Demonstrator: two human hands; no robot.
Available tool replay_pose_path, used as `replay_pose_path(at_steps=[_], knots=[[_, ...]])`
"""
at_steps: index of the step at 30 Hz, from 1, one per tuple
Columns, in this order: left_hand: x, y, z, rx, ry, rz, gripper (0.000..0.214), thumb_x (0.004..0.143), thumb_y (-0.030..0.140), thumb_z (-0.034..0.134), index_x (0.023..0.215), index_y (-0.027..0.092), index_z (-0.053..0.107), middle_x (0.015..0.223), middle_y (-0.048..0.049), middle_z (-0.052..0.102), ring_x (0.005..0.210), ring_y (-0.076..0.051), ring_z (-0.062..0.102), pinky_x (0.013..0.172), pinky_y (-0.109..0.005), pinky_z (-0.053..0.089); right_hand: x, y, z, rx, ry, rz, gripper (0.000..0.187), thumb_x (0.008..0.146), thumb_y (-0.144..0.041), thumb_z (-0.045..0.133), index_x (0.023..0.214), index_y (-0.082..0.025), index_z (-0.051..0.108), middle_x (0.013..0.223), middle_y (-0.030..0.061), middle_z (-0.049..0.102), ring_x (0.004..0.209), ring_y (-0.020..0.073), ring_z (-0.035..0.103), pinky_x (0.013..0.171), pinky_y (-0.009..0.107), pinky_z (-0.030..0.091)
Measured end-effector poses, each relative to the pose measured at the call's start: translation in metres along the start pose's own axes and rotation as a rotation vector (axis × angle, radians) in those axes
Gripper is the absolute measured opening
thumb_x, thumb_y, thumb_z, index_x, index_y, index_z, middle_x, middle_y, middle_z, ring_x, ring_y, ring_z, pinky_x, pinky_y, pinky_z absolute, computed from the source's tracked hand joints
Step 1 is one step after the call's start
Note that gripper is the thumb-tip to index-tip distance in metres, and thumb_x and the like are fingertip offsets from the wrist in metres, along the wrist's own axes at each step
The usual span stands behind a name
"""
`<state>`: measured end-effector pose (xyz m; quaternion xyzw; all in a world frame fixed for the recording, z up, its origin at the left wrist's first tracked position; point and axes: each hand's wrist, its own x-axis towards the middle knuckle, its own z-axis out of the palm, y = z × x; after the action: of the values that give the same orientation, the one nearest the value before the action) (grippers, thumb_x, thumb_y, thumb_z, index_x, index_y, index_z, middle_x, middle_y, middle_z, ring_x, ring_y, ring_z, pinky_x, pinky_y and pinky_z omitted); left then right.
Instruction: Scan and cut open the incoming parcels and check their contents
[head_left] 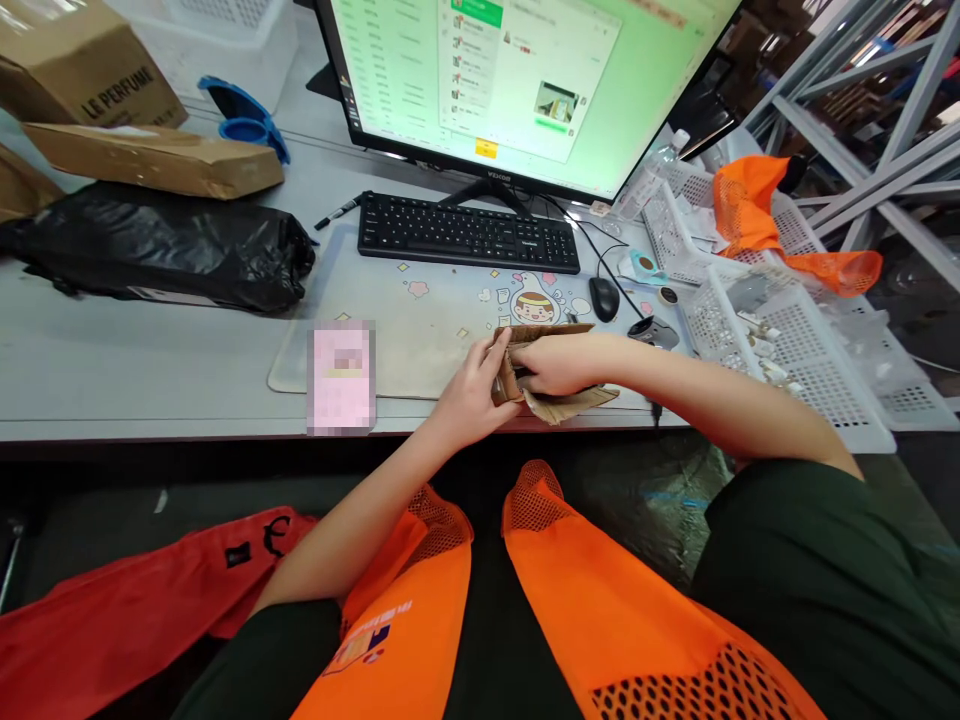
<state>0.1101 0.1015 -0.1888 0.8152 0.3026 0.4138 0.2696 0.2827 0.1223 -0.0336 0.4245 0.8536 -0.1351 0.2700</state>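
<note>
A small brown cardboard box (559, 408) with its flaps spread lies at the front edge of the desk mat. My left hand (476, 392) is closed round the box's left end, thumb and fingers on its outer walls. Into the opening reaches my right hand (559, 364), its fingers hidden inside the cardboard. Whether those fingers grasp anything cannot be seen. Left of the box, a pink blurred rectangle (341, 378) lies at the desk edge.
A black keyboard (469, 232), mouse (604, 298) and monitor (517, 80) stand behind the box. At left are a black plastic-wrapped parcel (165, 245) and a flat carton (161, 160). White baskets (810, 340) with small items crowd the right side.
</note>
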Motion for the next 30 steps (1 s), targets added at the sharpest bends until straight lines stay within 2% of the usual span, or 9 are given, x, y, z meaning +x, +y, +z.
replay_pose_path(at_steps=[3, 7, 10, 13, 17, 23, 25, 27, 30], knots=[[-0.002, -0.005, 0.008, 0.020, 0.059, 0.027, 0.091, 0.099, 0.034, 0.069, 0.173, 0.024, 0.016, 0.169, -0.0241, 0.031, 0.156, -0.037, 0.042, 0.123, -0.054, 0.045, -0.044, 0.023, 0.013, 0.280, 0.254, -0.048, 0.032, 0.105, -0.029, 0.051, 0.128, -0.020, 0.071, 0.123, 0.0104, 0.077, 0.107, 0.0240, 0.074, 0.095, 0.037, 0.057], [-0.006, -0.006, 0.015, 0.032, 0.083, 0.058, 0.081, 0.104, 0.034, 0.063, 0.172, 0.033, 0.021, 0.181, -0.0190, 0.005, 0.161, -0.038, 0.034, 0.124, -0.056, 0.043, -0.092, 0.044, 0.075, 0.505, 0.768, 0.084, 0.033, 0.105, -0.042, 0.057, 0.125, -0.023, 0.073, 0.134, 0.0125, 0.071, 0.127, 0.0285, 0.067, 0.114, 0.048, 0.051], [-0.004, -0.003, 0.013, 0.050, 0.003, 0.022, 0.069, 0.102, 0.048, 0.065, 0.164, 0.027, 0.045, 0.181, -0.0184, 0.003, 0.163, -0.045, 0.026, 0.124, -0.062, 0.041, -0.091, 0.042, 0.130, 0.595, 0.854, 0.084, 0.042, 0.095, -0.052, 0.072, 0.125, -0.023, 0.073, 0.150, 0.0169, 0.061, 0.142, 0.0340, 0.058, 0.119, 0.056, 0.047], [0.004, -0.001, 0.010, 0.041, -0.056, -0.062, 0.070, 0.098, 0.068, 0.061, 0.146, 0.018, 0.067, 0.180, -0.0199, 0.013, 0.161, -0.048, 0.030, 0.124, -0.062, 0.042, -0.068, 0.033, 0.161, 0.665, 0.994, 0.098, 0.029, 0.093, -0.053, 0.074, 0.096, -0.024, 0.075, 0.143, 0.0155, 0.066, 0.144, 0.0349, 0.055, 0.121, 0.059, 0.045], [0.016, 0.002, 0.009, -0.037, -0.001, -0.091, 0.085, 0.097, 0.083, 0.043, 0.129, 0.011, 0.076, 0.177, -0.0218, 0.020, 0.163, -0.044, 0.028, 0.127, -0.057, 0.040, -0.036, 0.027, 0.164, 0.768, 1.204, 0.197, 0.030, 0.094, -0.047, 0.069, 0.076, -0.024, 0.066, 0.118, 0.0120, 0.073, 0.125, 0.0307, 0.064, 0.114, 0.055, 0.049], [0.014, 0.001, 0.019, -0.138, 0.072, -0.168, 0.054, 0.105, 0.061, 0.051, 0.076, 0.018, 0.066, 0.169, -0.0153, 0.041, 0.157, -0.036, 0.042, 0.127, -0.056, 0.041, -0.008, 0.022, 0.168, 0.914, 1.318, 0.369, 0.025, 0.092, -0.040, 0.066, 0.110, -0.024, 0.063, 0.127, 0.0141, 0.068, 0.126, 0.0279, 0.063, 0.112, 0.049, 0.051], [0.010, -0.001, 0.026, -0.181, 0.182, -0.195, 0.040, 0.103, 0.054, 0.058, 0.082, 0.020, 0.060, 0.158, -0.0172, 0.053, 0.149, -0.034, 0.052, 0.122, -0.056, 0.046, -0.002, 0.019, 0.172, 0.932, 1.382, 0.428, 0.048, 0.091, -0.041, 0.066, 0.134, -0.021, 0.055, 0.147, 0.0199, 0.057, 0.139, 0.0284, 0.057, 0.113, 0.048, 0.052], [0.006, -0.001, 0.032, -0.202, 0.308, -0.190, 0.027, 0.101, 0.047, 0.063, 0.111, 0.023, 0.059, 0.145, -0.0163, 0.061, 0.140, -0.029, 0.060, 0.117, -0.053, 0.051, 0.001, 0.020, 0.174, 0.914, 1.376, 0.395, 0.065, 0.092, -0.041, 0.065, 0.150, -0.020, 0.045, 0.160, 0.0219, 0.047, 0.150, 0.0293, 0.048, 0.118, 0.050, 0.048], [0.005, 0.003, 0.028, -0.075, 0.261, -0.094, 0.042, 0.104, 0.037, 0.057, 0.144, 0.026, 0.049, 0.134, -0.0132, 0.065, 0.131, -0.025, 0.064, 0.114, -0.050, 0.053, -0.003, 0.029, 0.172, 0.819, 1.245, 0.200, 0.043, 0.099, -0.039, 0.059, 0.138, -0.023, 0.063, 0.151, 0.0163, 0.061, 0.154, 0.0295, 0.046, 0.126, 0.055, 0.040]])
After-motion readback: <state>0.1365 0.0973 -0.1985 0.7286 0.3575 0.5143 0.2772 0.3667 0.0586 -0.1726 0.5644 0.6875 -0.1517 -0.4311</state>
